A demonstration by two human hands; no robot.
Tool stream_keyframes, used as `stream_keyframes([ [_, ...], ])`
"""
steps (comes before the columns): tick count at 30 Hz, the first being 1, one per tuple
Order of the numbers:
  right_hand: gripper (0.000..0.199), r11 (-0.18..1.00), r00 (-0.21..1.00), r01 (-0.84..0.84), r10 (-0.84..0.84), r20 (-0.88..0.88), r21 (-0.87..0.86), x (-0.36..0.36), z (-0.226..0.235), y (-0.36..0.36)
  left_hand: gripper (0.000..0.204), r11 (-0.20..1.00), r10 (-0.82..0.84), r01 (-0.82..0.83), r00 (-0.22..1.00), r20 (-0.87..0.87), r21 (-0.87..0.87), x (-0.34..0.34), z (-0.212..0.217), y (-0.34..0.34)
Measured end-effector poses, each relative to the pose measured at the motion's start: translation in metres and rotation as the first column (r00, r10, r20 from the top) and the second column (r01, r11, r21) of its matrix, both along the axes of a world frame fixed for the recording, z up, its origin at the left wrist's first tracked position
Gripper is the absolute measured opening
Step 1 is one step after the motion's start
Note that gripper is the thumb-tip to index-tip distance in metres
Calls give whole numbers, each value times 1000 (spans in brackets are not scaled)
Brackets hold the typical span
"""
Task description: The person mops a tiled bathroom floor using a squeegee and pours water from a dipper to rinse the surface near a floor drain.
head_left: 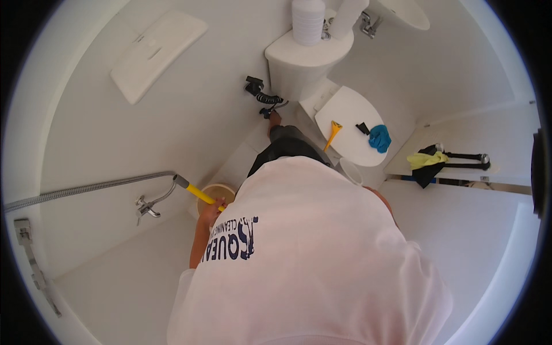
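Note:
My left hand is closed around a long yellow handle with a grey end, left of my body. The handle's lower part passes out of sight behind my pale shirt. Below that hand, partly covered by it, is a round beige bucket. Of my right arm only a strip shows past the shirt; the right hand is hidden. Ahead, on the closed toilet lid, lie a yellow tool, a small black piece and a crumpled blue cloth.
A white container stands beside the toilet. The cistern holds a white stack. A tap and metal hose line the left wall, near a coiled black hose. Cloths hang over black bars at right.

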State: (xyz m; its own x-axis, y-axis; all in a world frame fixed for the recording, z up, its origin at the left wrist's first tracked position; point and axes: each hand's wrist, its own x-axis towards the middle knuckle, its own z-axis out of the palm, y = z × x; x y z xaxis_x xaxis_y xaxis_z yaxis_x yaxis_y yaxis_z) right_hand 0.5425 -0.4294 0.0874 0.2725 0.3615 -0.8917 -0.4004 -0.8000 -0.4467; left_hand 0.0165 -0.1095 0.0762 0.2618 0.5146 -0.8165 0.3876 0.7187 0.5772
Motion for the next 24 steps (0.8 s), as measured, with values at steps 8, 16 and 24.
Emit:
stream_keyframes([
  [8, 35, 662, 679, -720, 734, -17, -208, 40, -32, 38, 27, 803, 535, -492, 844, -42, 336, -74, -55, -89],
  [16, 38, 319, 336, -901, 942, -7, -293, 75, 56, 79, 23, 823, 540, -522, 841, -21, 225, -61, -2, -128],
  [24, 35, 703, 760, -573, 648, 47, -421, 105, 54, 24, 27, 928, 292, -249, 948, -126, 279, -41, -22, -65],
])
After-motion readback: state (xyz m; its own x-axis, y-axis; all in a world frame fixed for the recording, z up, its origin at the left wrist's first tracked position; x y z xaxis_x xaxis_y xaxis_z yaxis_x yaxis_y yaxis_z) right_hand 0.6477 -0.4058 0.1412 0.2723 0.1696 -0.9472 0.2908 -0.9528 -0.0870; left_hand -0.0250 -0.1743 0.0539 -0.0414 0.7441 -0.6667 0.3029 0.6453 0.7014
